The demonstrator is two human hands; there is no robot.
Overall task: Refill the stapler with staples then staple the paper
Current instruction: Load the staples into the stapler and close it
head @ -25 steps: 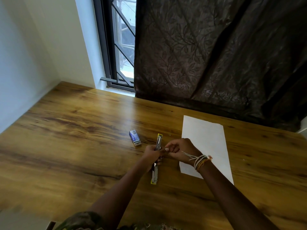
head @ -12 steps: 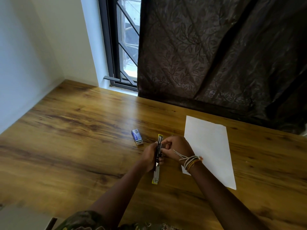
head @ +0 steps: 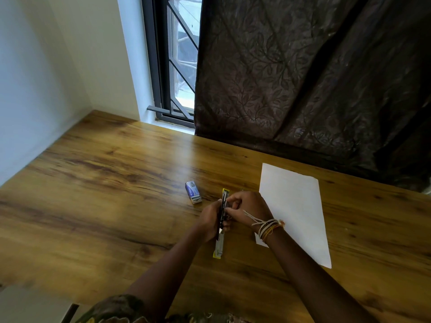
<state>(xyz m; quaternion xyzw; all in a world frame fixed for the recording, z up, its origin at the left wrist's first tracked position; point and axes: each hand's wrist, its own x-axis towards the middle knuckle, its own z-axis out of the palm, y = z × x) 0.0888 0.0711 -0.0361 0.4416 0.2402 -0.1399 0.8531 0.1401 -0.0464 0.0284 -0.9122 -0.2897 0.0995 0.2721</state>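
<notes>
Head view only. The stapler (head: 221,220) was found folded open on the tabletop (head: 112,201), its yellow-edged base lying flat and reaching toward the person, its dark upper arm raised and reaching away toward the window. The left hand (head: 211,220) was curled round the stapler from the left, holding it in place. The right hand (head: 245,209) was set against the stapler from the right, fingertips (head: 229,203) pinched at the open channel; whether a strip of staples was held between them could not be told.

The staple box (head: 193,191) lay near the stapler, to its left and a little farther off, with its drawer end seen partly slid out. The paper (head: 293,210) lay flat just to the right of the stapler, partly under the right wrist, and was not between the stapler's arms.

Judgement: the refill was taken to be in hand, not finished. The stapler had been opened and the box broached. Left to do: seating of the staples (if not yet seated), closing of the stapler, and stapling of the paper.
</notes>
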